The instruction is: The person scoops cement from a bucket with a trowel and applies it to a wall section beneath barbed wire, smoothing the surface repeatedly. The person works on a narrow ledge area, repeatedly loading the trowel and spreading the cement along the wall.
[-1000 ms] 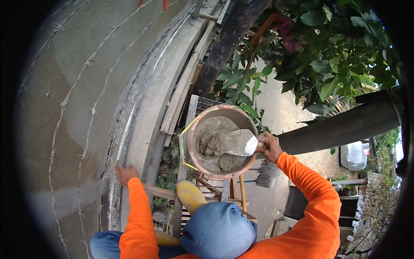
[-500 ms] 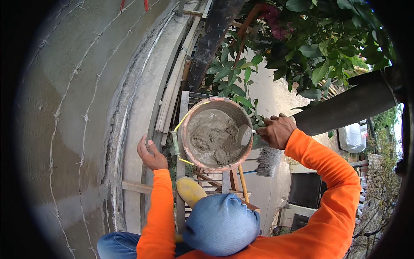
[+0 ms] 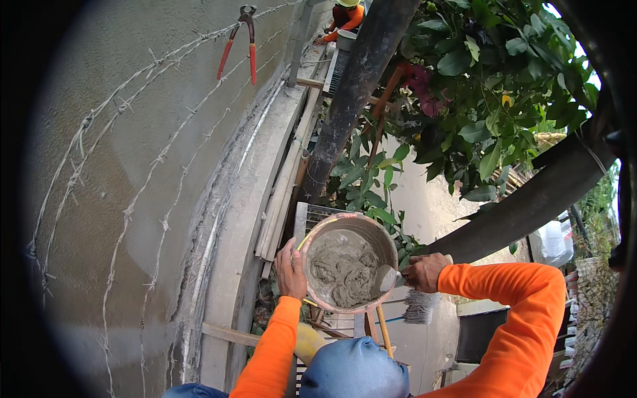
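Observation:
A round reddish-brown bucket (image 3: pixel 393 247) stands on a ladder-like frame (image 3: pixel 300 219), with wet grey mortar (image 3: pixel 342 268) in it. My left hand (image 3: pixel 290 270) is pressed to the bucket's left side by the rim, fingers against the wall, partly covering the yellow handle. To the right, my right hand (image 3: pixel 426 272) is closed around a trowel, whose handle is mostly hidden in the fist. The flat pale blade of the trowel (image 3: pixel 385 278) reaches over the right rim and rests at the mortar's edge.
Barbed wire (image 3: pixel 159 159) runs along the wall at left, with red-handled pincers (image 3: pixel 245 33) hanging on it. A dark pipe (image 3: pixel 531 199) crosses at right below leafy branches (image 3: pixel 478 99). Another person (image 3: pixel 345 20) in orange works at the far end. A mop head (image 3: pixel 420 307) hangs below.
My left hand has moved from beside the ledge to the bucket's left side. The trowel stays at the right rim. My view has tilted up, showing the pincers fully and the other person.

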### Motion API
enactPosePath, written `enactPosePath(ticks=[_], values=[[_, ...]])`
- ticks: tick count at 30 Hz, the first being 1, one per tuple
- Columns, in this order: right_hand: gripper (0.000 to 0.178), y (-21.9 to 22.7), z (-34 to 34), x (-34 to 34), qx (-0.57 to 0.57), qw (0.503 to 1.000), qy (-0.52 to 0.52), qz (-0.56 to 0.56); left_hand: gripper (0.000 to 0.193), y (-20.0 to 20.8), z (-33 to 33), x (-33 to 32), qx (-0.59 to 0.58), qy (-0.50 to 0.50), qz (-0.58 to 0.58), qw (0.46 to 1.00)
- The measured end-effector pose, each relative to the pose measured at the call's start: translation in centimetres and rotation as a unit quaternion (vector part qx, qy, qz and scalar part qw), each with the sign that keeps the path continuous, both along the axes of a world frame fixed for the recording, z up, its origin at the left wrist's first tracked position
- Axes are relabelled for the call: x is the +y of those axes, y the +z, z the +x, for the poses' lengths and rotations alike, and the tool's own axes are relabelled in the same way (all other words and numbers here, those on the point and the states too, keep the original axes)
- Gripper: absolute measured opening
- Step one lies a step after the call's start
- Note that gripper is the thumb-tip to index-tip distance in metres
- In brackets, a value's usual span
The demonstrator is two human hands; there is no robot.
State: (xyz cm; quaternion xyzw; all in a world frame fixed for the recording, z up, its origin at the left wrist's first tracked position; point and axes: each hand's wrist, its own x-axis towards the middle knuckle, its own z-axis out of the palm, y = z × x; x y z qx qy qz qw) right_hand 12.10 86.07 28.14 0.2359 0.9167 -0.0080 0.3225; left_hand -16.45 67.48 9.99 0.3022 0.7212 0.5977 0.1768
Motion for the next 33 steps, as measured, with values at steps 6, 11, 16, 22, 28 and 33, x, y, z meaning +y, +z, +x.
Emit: enactPosePath(ticks=[6, 11, 16, 22, 28, 33], values=[[0.038, 0.9, -3.0, 0.0, -0.045, 0.914, -0.271, -0.299, 0.058, 0.1, -0.1, -0.2, -0.007, 0.019, 0.006, 1.0], [0.042, 3.3, -3.8, 4.4, -0.081, 0.746, -0.544, -0.374, 0.057, -0.4, -0.1, -0.3, -0.052, 0.038, 0.01, 0.998], [0.042, 3.0, -6.0, 4.0, -0.16, 0.819, -0.437, -0.336, 0.052, -0.3, -0.1, 0.0, -0.076, 0.048, 0.016, 0.996], [0.045, 4.3, -9.2, 3.1, -0.177, 0.853, -0.364, -0.328, 0.051, -1.0, -0.4, 0.2, -0.086, 0.037, -0.003, 0.996], [0.036, 6.4, -7.1, 5.1, -0.076, 0.993, -0.004, -0.088, 0.058, -1.9, -0.8, 0.9, -0.466, -0.043, 0.163, 0.869], [0.023, 4.9, -1.5, 7.4, 0.145, 0.961, 0.135, 0.195, 0.055, 0.3, -0.1, 0.9, -0.508, -0.037, 0.168, 0.844]])
